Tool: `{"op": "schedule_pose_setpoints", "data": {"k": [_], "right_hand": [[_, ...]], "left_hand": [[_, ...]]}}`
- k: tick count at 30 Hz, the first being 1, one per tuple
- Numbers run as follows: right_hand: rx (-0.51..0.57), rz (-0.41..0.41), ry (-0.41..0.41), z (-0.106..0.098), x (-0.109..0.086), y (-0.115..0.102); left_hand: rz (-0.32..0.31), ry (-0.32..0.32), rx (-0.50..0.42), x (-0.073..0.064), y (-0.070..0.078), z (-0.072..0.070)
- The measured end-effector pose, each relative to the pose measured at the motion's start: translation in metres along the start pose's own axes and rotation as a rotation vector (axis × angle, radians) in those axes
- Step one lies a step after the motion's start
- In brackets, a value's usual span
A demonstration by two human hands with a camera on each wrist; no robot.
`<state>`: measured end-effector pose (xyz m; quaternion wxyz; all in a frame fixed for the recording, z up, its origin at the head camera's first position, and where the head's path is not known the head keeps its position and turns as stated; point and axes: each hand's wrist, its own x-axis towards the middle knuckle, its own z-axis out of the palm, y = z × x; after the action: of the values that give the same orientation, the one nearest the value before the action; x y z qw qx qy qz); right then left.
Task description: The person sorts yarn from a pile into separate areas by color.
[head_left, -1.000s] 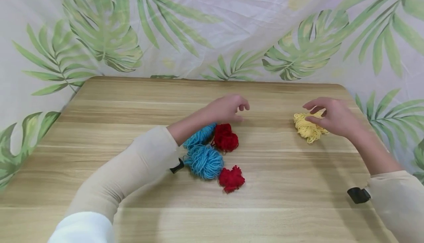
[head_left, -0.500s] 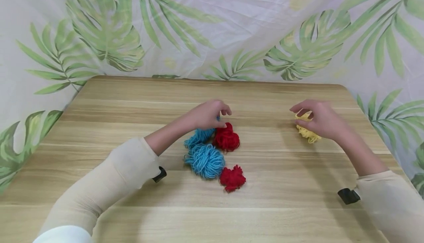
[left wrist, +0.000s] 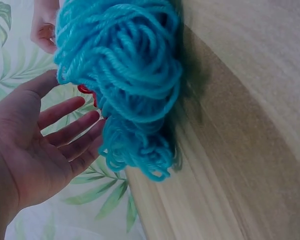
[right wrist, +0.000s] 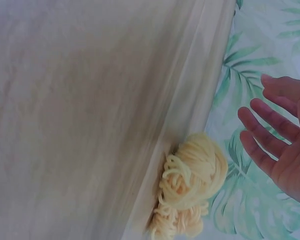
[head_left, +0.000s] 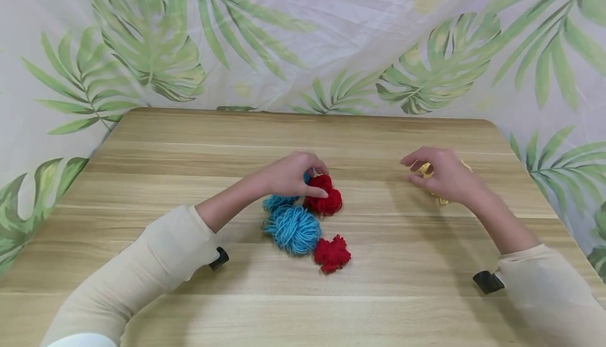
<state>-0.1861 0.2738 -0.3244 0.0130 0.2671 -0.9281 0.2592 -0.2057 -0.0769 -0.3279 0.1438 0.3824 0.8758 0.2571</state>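
Observation:
My left hand (head_left: 294, 176) reaches over the back red yarn bundle (head_left: 326, 198), its thumb in front of it; whether it touches the yarn I cannot tell. In the left wrist view, this hand (left wrist: 32, 145) has spread, gently bent fingers beside the blue yarn (left wrist: 122, 60). Part of the rear blue yarn (head_left: 279, 202) is covered by the hand. My right hand (head_left: 442, 176), holding nothing, hovers in front of the yellow yarn (head_left: 466, 165) and hides most of it. The right wrist view shows its fingers apart from the yellow yarn (right wrist: 195, 170).
A round blue yarn bundle (head_left: 293, 230) lies near the middle of the wooden table (head_left: 379, 305). Just to its right is a smaller, knobbly red yarn bundle (head_left: 332, 254). A leaf-patterned cloth (head_left: 341, 31) hangs behind the table's back edge.
My left hand has moved left and down, from behind the yarn onto the back red bundle. The right hand has shifted left across the yellow yarn. The yarn bundles stay in place.

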Motion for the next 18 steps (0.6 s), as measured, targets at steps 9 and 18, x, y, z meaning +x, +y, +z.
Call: {"op": "schedule_pose_setpoints", "data": {"k": [9, 18], "right_hand": [[0.026, -0.007, -0.047, 0.013, 0.002, -0.008], [0.11, -0.038, -0.11, 0.019, 0.003, -0.014]], "left_hand": [[0.011, -0.051, 0.026, 0.001, -0.002, 0.004], [0.051, -0.04, 0.12, 0.007, -0.006, 0.01]]}}
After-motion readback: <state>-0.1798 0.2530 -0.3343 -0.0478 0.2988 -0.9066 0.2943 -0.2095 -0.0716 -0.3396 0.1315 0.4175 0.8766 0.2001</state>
